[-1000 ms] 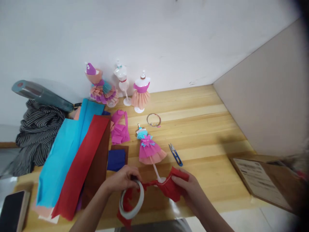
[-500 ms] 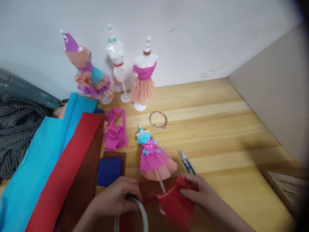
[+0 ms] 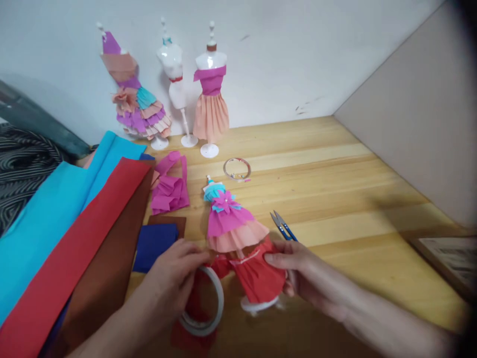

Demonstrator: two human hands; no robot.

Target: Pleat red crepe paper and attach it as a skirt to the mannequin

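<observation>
In the head view my left hand (image 3: pixel 175 271) is closed on the upper rim of a roll of white tape (image 3: pixel 220 301). A red gathered piece of crepe paper (image 3: pixel 257 278) is pinched in my right hand (image 3: pixel 296 261), with a thin pale strip along its top edge. A narrower red end reaches toward my left fingertips; whether they touch it I cannot tell. Just beyond stands or lies a small mannequin (image 3: pixel 223 201) in a blue, magenta and peach dress, its white base (image 3: pixel 260 304) partly behind the red piece. Blue-handled thread snips (image 3: pixel 283 226) lie near my right hand.
Three more small mannequins stand along the wall, one in a magenta and peach dress (image 3: pixel 211 112). Blue (image 3: pixel 48 204), red (image 3: pixel 78 248) and brown sheets (image 3: pixel 108 263) cover the left side. Magenta scraps (image 3: pixel 171 191), a dark blue piece (image 3: pixel 154 246) and a ring (image 3: pixel 237 169) lie on the table.
My hands, the tape roll and the red piece have moved up in the view. The roll now shows more fully under my left hand. The whole scene has shifted slightly up and left.
</observation>
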